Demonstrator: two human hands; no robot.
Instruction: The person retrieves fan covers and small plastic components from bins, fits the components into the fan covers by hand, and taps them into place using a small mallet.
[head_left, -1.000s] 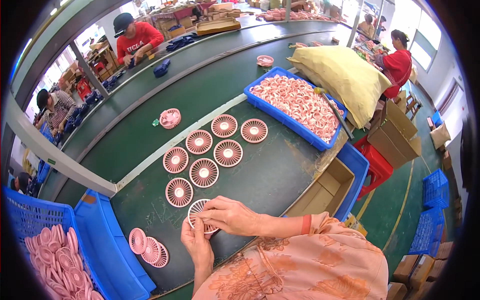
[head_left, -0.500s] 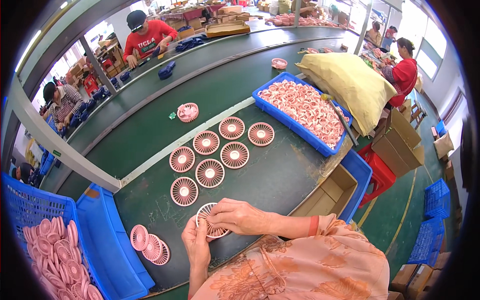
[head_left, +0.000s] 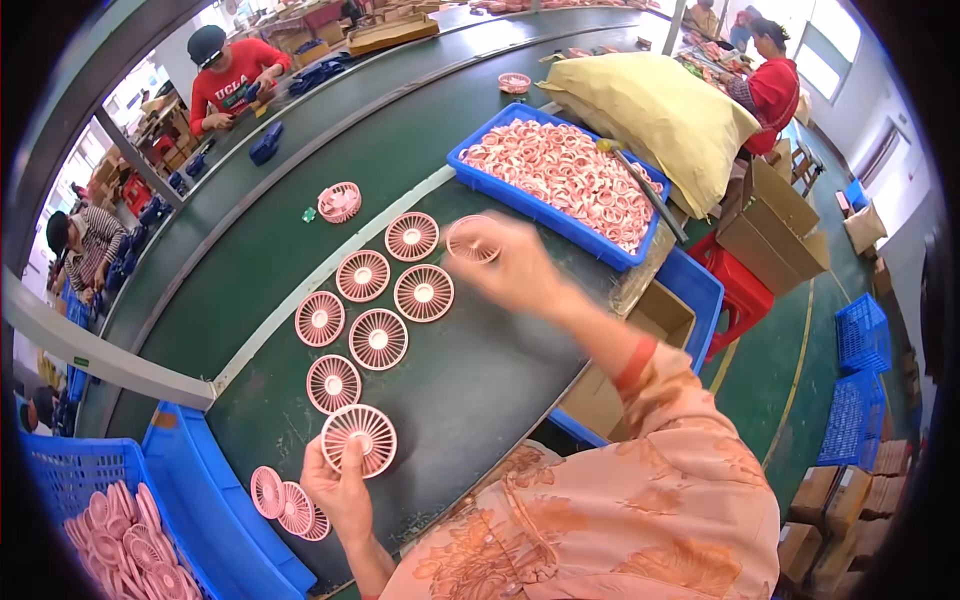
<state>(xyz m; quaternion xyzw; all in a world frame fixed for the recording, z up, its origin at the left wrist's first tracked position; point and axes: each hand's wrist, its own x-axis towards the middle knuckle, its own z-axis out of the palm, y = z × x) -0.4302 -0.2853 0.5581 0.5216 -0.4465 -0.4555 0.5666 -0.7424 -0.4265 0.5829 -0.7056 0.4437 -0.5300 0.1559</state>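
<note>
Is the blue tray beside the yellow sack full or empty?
Full. The blue tray is heaped with pink ring parts across its whole floor, up to about rim height.

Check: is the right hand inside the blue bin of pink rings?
No. The right hand is over the dark table, short of the bin.

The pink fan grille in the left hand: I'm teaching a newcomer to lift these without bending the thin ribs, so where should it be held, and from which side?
Grip the pink fan grille by its solid outer rim, from the near edge as the left hand does. It's a flat disc of thin radial ribs, so the rim looks the sturdiest part.
</note>
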